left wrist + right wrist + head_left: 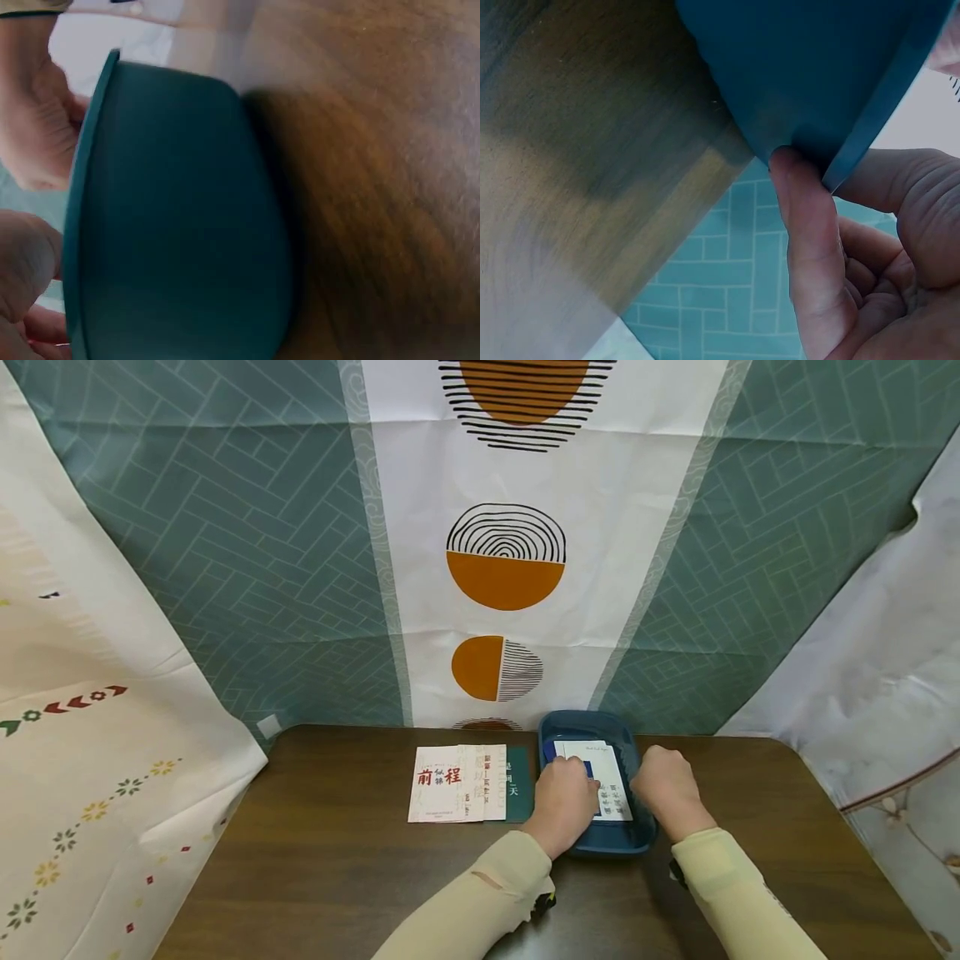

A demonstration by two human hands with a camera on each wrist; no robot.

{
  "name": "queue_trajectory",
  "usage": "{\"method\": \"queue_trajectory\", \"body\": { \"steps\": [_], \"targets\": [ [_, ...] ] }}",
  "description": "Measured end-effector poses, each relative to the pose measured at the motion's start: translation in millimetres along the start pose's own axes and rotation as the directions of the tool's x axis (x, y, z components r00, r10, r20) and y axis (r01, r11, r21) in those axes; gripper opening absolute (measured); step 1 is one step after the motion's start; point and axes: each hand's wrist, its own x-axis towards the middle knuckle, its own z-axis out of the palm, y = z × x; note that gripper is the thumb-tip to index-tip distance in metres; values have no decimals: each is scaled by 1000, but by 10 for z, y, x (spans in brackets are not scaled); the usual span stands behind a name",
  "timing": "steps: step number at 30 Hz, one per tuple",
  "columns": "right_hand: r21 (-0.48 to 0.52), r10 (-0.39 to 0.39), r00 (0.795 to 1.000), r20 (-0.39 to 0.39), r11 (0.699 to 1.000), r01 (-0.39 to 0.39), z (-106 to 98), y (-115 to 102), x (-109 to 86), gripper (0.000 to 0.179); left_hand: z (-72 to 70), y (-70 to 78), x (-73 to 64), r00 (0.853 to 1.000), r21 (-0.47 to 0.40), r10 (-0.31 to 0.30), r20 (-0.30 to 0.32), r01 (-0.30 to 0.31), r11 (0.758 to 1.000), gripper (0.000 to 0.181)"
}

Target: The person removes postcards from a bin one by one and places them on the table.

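Note:
A blue plastic tray stands at the back of the table with several cards lying in it. Topmost shows a white card with dark lettering and a blue patch. My left hand reaches over the tray's near left side, fingers curled, and grips a card there, mostly hidden under the hand. On the right side my right hand pinches the tray rim, its thumb inside and a fingertip pressed against the outer wall in the right wrist view. In the left wrist view the tray wall hides much of both hands.
Left of the tray, overlapping cream cards with red lettering lie in a row, a dark green card at its right end. The brown table ends at a patterned cloth hanging behind.

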Motion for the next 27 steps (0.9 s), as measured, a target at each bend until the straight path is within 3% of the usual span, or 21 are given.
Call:
{"method": "queue_trajectory", "body": {
  "steps": [6, 10, 15, 20, 27],
  "targets": [
    [-9, -8, 1000, -13, 1000, 8, -9, 33, -11, 16, 160, 110, -34, 996, 107, -26, 86, 17, 994, 36],
    [-18, -17, 999, -28, 1000, 17, 14, 3, 5, 19, 218, 103, -2, 994, 202, -80, 75, 64, 977, 61],
    [-21, -15, 1000, -16, 1000, 15, 54, -36, 17, 21, 259, 79, 23, 983, 229, -154, 97, 128, 965, 77],
    [-20, -6, 1000, -3, 1000, 6, 35, -52, 15, 21, 299, 75, 48, 976, 211, -177, 126, 148, 966, 80],
    [-17, 19, 1000, 20, 1000, -18, 8, -44, 8, 20, 323, 75, 83, 976, 275, -165, 144, 121, 954, 70]
  ]
}}
